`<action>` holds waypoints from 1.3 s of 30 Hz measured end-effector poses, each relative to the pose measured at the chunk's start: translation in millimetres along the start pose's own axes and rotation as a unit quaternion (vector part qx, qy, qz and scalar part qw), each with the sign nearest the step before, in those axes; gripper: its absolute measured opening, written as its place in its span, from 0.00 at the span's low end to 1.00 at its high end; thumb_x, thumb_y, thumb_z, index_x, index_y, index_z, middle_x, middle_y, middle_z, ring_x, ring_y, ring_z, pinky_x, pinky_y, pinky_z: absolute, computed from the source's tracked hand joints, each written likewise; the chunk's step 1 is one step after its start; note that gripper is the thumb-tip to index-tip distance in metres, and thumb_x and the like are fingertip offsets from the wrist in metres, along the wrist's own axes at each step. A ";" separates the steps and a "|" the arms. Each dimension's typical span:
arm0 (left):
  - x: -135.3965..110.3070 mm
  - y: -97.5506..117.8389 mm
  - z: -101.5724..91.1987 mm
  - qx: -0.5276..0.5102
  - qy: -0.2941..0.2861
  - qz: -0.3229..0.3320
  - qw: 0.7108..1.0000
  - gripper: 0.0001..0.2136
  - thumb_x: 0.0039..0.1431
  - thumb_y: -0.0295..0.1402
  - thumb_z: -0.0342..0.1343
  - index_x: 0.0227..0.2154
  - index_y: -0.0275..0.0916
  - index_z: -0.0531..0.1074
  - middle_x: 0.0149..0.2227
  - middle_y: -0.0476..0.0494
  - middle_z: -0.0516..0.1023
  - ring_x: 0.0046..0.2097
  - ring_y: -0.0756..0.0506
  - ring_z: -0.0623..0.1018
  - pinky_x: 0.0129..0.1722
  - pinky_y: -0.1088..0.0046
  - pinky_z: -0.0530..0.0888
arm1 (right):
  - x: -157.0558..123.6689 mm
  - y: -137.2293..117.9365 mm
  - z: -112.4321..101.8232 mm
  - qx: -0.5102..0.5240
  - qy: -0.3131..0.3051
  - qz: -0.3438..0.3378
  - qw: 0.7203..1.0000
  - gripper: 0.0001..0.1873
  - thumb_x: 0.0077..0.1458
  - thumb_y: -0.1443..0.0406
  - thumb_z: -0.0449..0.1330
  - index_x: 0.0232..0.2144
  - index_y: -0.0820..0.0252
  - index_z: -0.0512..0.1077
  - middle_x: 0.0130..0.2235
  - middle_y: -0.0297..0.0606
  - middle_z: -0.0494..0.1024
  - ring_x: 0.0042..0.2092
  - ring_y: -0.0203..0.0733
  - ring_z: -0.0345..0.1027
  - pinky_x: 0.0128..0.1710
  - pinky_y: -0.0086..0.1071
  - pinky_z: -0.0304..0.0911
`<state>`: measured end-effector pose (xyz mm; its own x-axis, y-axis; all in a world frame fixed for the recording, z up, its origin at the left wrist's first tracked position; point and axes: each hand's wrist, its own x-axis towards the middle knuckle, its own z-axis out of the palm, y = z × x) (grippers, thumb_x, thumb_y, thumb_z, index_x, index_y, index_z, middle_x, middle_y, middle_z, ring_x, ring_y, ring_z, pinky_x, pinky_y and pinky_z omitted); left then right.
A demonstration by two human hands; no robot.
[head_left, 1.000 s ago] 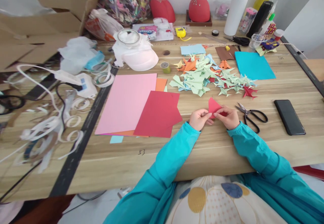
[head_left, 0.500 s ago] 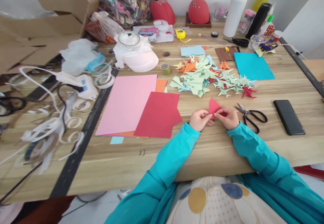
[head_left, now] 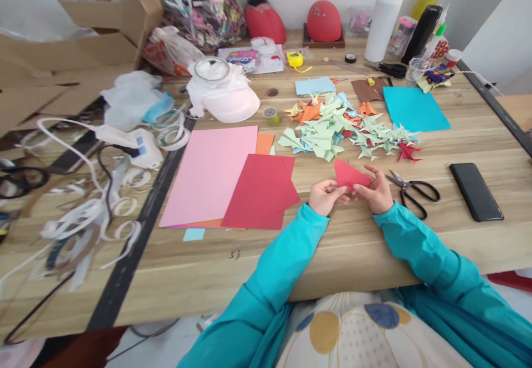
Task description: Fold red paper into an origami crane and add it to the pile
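Note:
A small folded piece of red paper [head_left: 349,174] is held up between my two hands, just above the table. My left hand [head_left: 325,196] pinches its lower left edge between thumb and fingers. On the other side, the thumb of my right hand [head_left: 377,192] presses on the lower right edge, with the forefinger raised behind the paper. Beyond it lies a heap of folded paper pieces [head_left: 328,127], mostly pale green with some orange, blue and red. Black-handled scissors [head_left: 415,188] rest beside my right hand.
Sheets of red paper [head_left: 257,190] and pink paper [head_left: 216,174] lie to the left, turquoise paper [head_left: 415,107] at the back right. A phone [head_left: 476,192] is on the right. White ribbon [head_left: 75,218], a power strip [head_left: 143,146] and a cardboard box [head_left: 103,41] crowd the left side.
The red paper has turned and spread wider between my hands, its tip now leaning left. My right forefinger has lifted and straightened. The view has shifted slightly.

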<state>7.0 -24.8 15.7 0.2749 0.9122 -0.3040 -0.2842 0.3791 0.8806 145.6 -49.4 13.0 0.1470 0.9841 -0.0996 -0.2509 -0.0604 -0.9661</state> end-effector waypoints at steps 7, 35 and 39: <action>-3.5 -4.8 5.3 0.014 0.010 0.003 1.000 0.20 0.31 0.43 0.65 0.23 0.34 0.65 0.19 0.46 0.75 0.20 0.47 0.75 0.21 0.72 0.75 | -1.7 7.9 3.3 -0.025 -0.013 0.006 1.000 0.13 0.38 0.58 0.65 0.22 0.63 0.71 0.19 0.33 0.71 0.20 0.33 0.63 0.21 0.29 0.62; -2.8 5.7 -2.2 0.079 -0.128 -0.065 0.986 0.18 0.35 0.42 0.64 0.19 0.31 0.67 0.18 0.44 0.74 0.16 0.51 0.71 0.15 0.75 0.71 | -0.8 2.2 -0.5 -0.065 -0.014 0.048 0.997 0.18 0.41 0.55 0.63 0.13 0.63 0.68 0.11 0.31 0.67 0.13 0.29 0.56 0.12 0.25 0.51; -3.4 6.1 -1.6 0.077 -0.122 -0.068 0.987 0.18 0.34 0.41 0.65 0.18 0.31 0.66 0.19 0.43 0.75 0.17 0.49 0.73 0.16 0.73 0.72 | -0.5 3.2 -0.6 -0.057 -0.017 0.050 0.997 0.18 0.41 0.56 0.63 0.14 0.63 0.68 0.11 0.31 0.67 0.13 0.29 0.56 0.12 0.25 0.50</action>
<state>2.8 -25.4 21.5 0.5202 0.7819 -0.3435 -0.0909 0.4506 0.8881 145.3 -50.3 9.7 0.0936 0.9771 -0.1913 -0.1522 -0.1759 -0.9726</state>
